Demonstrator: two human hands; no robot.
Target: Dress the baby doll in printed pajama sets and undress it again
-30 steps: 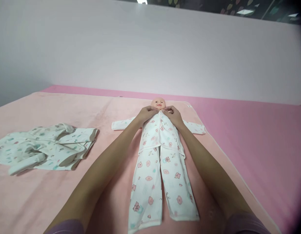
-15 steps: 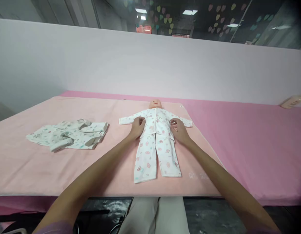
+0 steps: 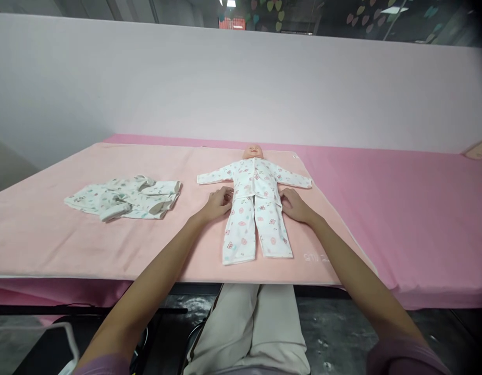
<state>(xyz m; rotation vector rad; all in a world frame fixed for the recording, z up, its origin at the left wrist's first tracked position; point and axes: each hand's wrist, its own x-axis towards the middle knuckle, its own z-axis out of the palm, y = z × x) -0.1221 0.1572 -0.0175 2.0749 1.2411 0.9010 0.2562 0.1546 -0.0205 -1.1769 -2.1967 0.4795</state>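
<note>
A baby doll (image 3: 253,151) lies on its back on a peach mat (image 3: 147,255), arms spread, in a white long-sleeved top (image 3: 246,177) and white trousers (image 3: 239,234) with a pink print. My left hand (image 3: 219,202) is at the left edge of the clothes near the waist, fingers curled together at the cloth. On the opposite side my right hand (image 3: 295,204) touches the waist edge, its fingertips also pinched in. What little cloth either hand grips is too small to make out clearly.
Crumpled white clothing with a green print (image 3: 125,198) lies to the left. A pink table cover (image 3: 400,208) extends right, with a beige object (image 3: 479,149) at its far edge. A pale wall (image 3: 241,88) stands behind.
Both hands have moved down the doll's sides, from the torso to about the waist. The camera view has tilted downward. The doll's clothes look much the same.
</note>
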